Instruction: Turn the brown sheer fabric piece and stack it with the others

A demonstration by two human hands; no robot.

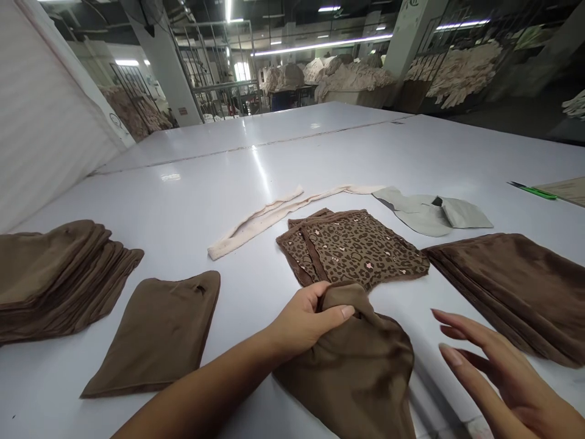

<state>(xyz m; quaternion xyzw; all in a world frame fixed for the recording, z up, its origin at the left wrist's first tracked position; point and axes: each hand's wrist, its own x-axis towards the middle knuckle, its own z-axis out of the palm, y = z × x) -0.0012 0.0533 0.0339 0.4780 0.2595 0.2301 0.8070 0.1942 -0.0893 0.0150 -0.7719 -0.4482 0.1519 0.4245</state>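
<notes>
Left hand grips brown cloth edge.

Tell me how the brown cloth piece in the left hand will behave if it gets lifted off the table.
The brown cloth piece probably droops limp: it already bunches into soft folds where the left hand pinches its top edge. It looks thin and light. Its faint sheen suggests it may slide easily on the glossy white table. The right hand hovers open beside it.
</notes>
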